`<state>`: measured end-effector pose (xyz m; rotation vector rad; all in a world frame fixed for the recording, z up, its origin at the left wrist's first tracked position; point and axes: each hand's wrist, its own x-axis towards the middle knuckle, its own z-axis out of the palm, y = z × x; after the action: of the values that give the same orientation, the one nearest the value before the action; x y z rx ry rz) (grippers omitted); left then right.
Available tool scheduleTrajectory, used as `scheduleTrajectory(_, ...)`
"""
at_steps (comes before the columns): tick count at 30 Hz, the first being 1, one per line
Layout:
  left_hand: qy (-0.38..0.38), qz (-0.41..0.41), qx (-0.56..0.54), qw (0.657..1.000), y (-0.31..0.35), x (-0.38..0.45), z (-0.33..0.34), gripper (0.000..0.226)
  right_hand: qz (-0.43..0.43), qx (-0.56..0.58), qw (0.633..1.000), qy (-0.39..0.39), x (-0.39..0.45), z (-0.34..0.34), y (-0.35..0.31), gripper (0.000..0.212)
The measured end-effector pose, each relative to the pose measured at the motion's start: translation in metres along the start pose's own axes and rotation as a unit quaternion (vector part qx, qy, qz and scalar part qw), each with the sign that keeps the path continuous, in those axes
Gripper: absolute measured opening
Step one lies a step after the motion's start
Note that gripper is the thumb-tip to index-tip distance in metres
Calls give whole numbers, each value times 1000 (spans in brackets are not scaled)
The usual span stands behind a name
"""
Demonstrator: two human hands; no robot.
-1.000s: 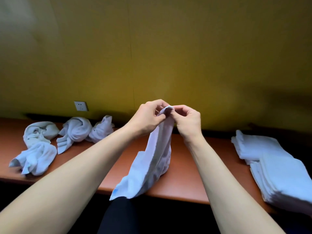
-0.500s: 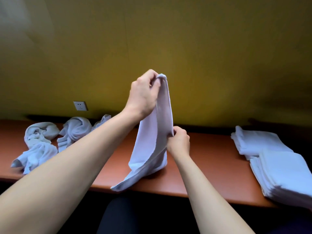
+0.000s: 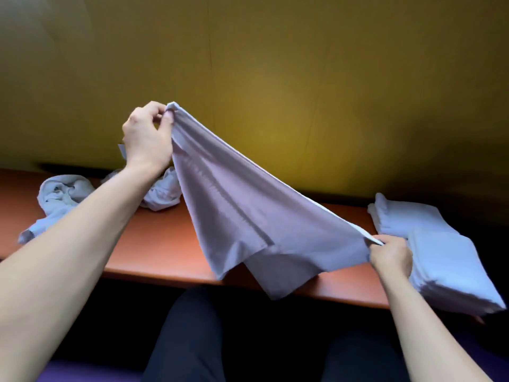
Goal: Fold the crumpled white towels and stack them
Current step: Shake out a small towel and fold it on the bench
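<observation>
A white towel [image 3: 248, 216] is stretched in the air above the orange-brown table [image 3: 154, 249]. My left hand [image 3: 147, 136] pinches its upper corner, raised high at the left. My right hand [image 3: 391, 256] pinches the opposite corner, low at the right, just in front of the folded stack. The towel's lower edge hangs past the table's front edge. Crumpled white towels lie at the left: one [image 3: 59, 193] far left, another [image 3: 162, 193] partly hidden behind my left forearm. A stack of folded white towels [image 3: 446, 266] sits at the right.
A yellow-green wall [image 3: 275, 78] stands right behind the table. A second folded pile [image 3: 399, 219] lies behind the stack. A wall socket is mostly hidden behind my left hand. My dark-clothed legs [image 3: 187, 340] are below the table's front edge.
My hands have pulled apart along the towel's edge: the left went up and left, the right slid down and to the right. The towel has opened from a hanging bundle into a stretched sheet.
</observation>
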<state>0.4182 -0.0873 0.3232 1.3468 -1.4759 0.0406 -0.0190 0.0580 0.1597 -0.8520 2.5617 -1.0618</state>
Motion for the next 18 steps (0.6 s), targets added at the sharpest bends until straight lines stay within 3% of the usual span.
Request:
scheduleTrajectory(4, 34, -65, -22, 997, -14, -27, -18, 26, -28, 124, 992, 14, -13, -45, 2, 34)
scheduleTrajectory(7, 60, -104, -69, 990, -15, -30, -37, 24, -11, 364, 931, 9, -22, -71, -11, 23)
scheduleTrajectory(9, 68, -114, -84, 988, -12, -26, -51, 23, -12, 454, 891, 17, -28, -87, -28, 14)
scheduleTrajectory(13, 60, -143, -97, 983, -9, -15, -63, 20, -49, 524, 850, 25, -25, -100, -62, 19)
scheduleTrajectory(18, 38, -222, -159, 961, -46, -22, -28, 20, -39, 500, 865, 27, 3, -56, -65, 24)
